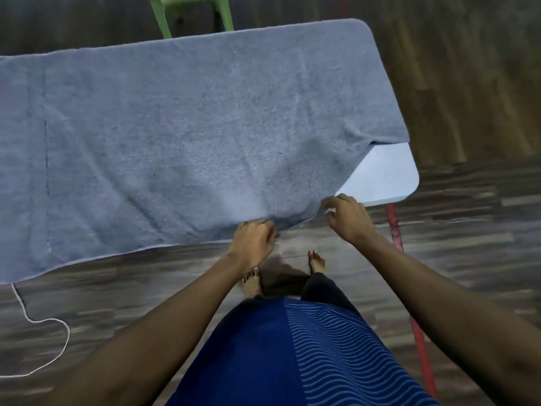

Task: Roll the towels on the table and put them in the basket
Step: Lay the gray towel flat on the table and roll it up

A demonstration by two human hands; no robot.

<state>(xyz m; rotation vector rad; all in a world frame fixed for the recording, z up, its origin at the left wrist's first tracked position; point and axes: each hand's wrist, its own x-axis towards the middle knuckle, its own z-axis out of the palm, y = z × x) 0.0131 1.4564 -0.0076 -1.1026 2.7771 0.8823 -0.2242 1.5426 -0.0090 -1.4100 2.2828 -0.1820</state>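
Left hand (254,239) grips towel (190,127) near edge; right hand (347,215) apparently pinches its corner.

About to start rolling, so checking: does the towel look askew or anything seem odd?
Yes. The towel lies skewed: its near edge runs diagonally, baring the near right corner of the table. It is bunched where the left hand and right hand grip that edge.

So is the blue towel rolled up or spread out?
Spread out. The towel lies flat over the table, one corner bare, no roll. The left hand and right hand grip its near edge.
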